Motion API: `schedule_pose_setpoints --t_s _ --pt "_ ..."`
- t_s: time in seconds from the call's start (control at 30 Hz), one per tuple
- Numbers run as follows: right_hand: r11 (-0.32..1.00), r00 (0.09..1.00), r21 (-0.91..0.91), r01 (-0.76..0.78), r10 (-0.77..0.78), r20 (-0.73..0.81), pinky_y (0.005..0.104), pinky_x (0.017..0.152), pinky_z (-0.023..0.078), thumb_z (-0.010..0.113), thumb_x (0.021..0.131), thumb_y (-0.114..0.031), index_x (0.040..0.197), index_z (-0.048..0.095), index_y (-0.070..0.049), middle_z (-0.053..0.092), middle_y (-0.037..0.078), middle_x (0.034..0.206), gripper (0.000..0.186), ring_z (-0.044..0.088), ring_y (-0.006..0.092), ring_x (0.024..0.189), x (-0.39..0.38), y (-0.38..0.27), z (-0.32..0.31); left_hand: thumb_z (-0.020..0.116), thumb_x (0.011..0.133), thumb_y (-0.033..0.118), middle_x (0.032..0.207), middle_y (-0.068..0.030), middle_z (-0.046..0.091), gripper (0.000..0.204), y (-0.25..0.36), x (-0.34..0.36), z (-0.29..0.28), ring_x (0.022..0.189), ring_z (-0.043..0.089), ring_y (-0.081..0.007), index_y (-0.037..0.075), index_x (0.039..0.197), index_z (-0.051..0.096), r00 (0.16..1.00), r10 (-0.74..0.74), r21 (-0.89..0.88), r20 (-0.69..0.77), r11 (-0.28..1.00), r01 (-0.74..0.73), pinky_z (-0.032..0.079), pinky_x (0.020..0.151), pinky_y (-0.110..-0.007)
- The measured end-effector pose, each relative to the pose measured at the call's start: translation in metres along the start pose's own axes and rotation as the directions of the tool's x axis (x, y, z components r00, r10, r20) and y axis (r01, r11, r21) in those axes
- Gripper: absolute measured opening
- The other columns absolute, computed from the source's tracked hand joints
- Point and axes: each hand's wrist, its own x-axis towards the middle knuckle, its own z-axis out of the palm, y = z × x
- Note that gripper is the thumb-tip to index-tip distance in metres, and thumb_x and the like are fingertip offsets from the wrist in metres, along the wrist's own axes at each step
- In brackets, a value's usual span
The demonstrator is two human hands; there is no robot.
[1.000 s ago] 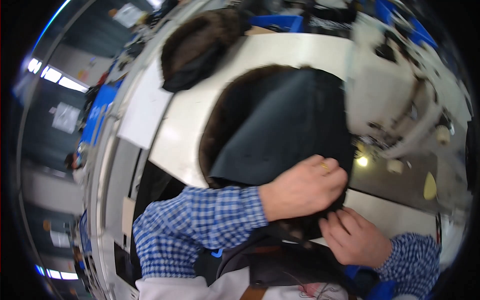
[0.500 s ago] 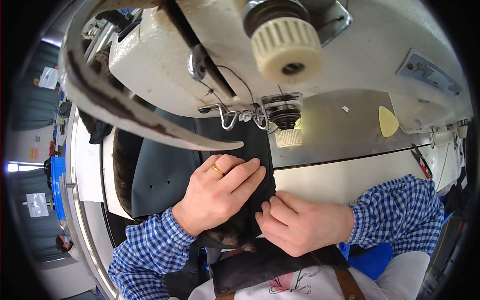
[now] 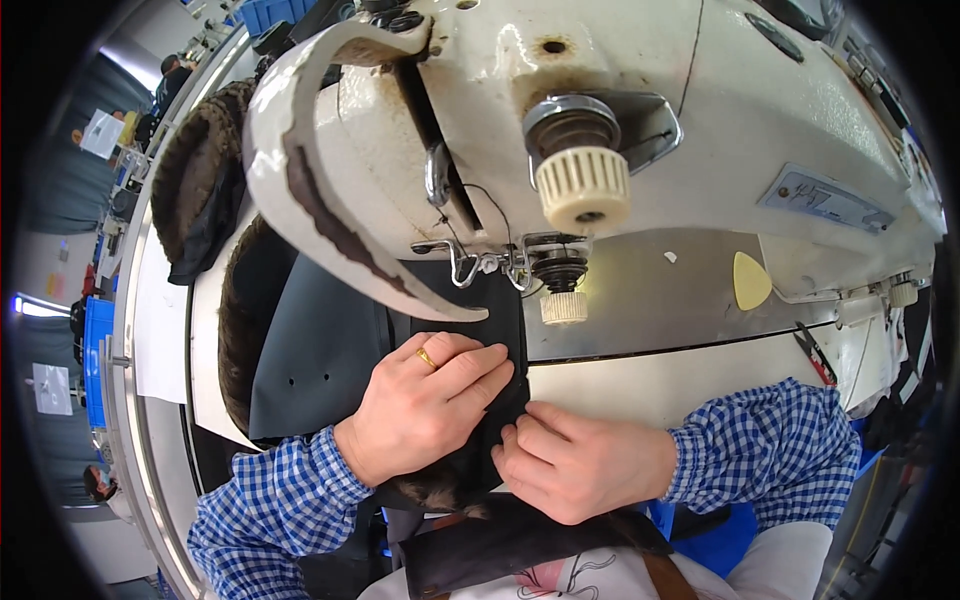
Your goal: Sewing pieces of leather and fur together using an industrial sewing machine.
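Observation:
A dark, smooth leather-like piece (image 3: 315, 335) with small punched holes lies beneath the sewing machine's (image 3: 700, 120) head. Brown fur (image 3: 240, 330) lines its left side, and more fur shows below my left wrist. With fingers bent and pressed together, my left hand (image 3: 425, 405), wearing a gold ring, grips the piece near its right edge; the thumb is hidden. Just right and nearer to me, my right hand (image 3: 580, 462) is closed in a pinch at that same edge. Machine parts hide the needle area.
A curved white metal guard (image 3: 320, 200) arches over the piece's far part. Red-handled snips (image 3: 817, 357) and a yellow oval piece (image 3: 751, 281) lie on the right. Another fur-lined dark piece (image 3: 200, 180) sits far left, beside a metal rail. People are in the background.
The head view has shifted, showing more of the machine and the other fur-lined piece. Both hands keep nearly the same grip at the edge.

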Motion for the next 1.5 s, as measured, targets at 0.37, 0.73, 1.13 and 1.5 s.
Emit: schedule_pose_setpoints --t_s 0.37,0.73,1.13,1.5 --pt "1.0 0.999 0.014 -0.003 0.003 0.036 0.0387 0.086 0.054 0.061 0.072 -0.024 0.081 0.068 0.0 0.061 0.009 0.086 0.026 0.059 0.0262 0.085 0.009 0.006 0.0 0.07 0.06 0.008 0.11 -0.0057 0.069 0.046 -0.006 0.002 0.003 0.095 0.066 -0.0222 0.002 0.105 0.077 0.997 0.044 0.06 -0.056 0.997 -0.041 0.057 0.077 -0.035" --pt "0.996 0.996 0.048 -0.07 0.067 0.053 0.0384 0.084 0.054 0.064 0.073 -0.021 0.085 0.07 -0.001 0.06 0.008 0.088 0.024 0.059 0.0261 0.088 0.021 0.027 0.009 0.07 0.064 0.008 0.116 -0.0079 0.068 0.043 -0.035 0.007 -0.001 0.094 0.065 -0.0237 0.002 0.107 0.075 0.998 0.044 0.082 0.046 0.996 -0.047 0.057 0.083 -0.035" --pt "0.866 0.973 0.461 -0.194 0.111 0.202 0.0448 0.082 0.054 0.08 0.063 -0.01 0.095 0.073 -0.009 0.069 0.011 0.097 0.032 0.066 0.0306 0.096 0.022 0.056 0.018 0.071 0.07 0.022 0.09 -0.0128 0.074 0.017 -0.044 0.05 0.021 0.089 0.07 -0.0294 0.006 0.073 0.076 0.998 0.03 0.198 0.06 0.979 -0.042 0.059 0.069 -0.038" --pt "0.959 0.925 0.275 -0.072 -0.039 0.379 0.0441 0.088 0.057 0.068 0.089 -0.01 0.114 0.067 -0.003 0.065 0.019 0.119 0.026 0.064 0.0374 0.108 0.029 0.022 -0.02 0.064 0.091 0.026 0.123 -0.0128 0.071 0.036 -0.032 -0.001 0.02 0.107 0.067 -0.0306 0.005 0.118 0.073 0.965 -0.087 0.434 0.247 0.901 -0.029 0.053 0.081 -0.039"
